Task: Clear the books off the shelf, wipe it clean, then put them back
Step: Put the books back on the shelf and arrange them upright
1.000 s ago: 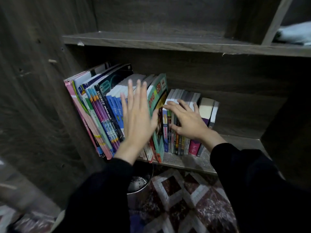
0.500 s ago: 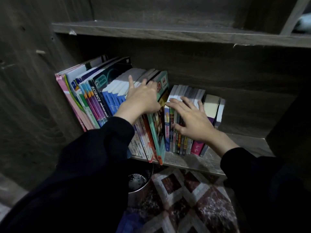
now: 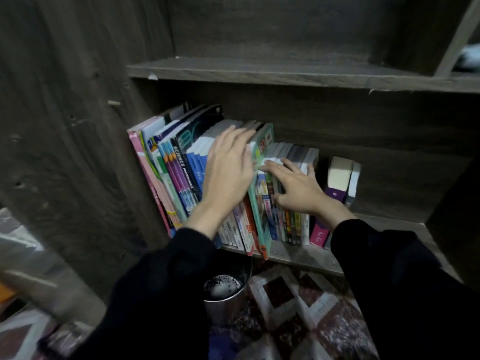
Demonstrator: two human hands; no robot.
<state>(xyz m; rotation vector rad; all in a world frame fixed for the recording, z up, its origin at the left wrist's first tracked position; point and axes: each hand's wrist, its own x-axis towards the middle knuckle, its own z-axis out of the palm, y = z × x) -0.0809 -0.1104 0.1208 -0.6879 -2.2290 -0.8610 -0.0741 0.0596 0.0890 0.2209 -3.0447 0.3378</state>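
Nothing is gripping the stiff, weighty-looking books [image 3: 179, 172] yet.
Left hand [image 3: 228, 172] seems flat, though blurred; right hand [image 3: 298, 189] is lying spread; spines suit pinching.

Books [image 3: 179, 175] crowd left — shelf [image 3: 298, 257] free at right end.

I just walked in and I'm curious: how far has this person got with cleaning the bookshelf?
Barely begun. Done: nothing visible; the tall books and small books all stand on the shelf. In hand: the left hand lies on the tall books' tops, the right hand on the small ones. Left: clearing, wiping, putting them back.
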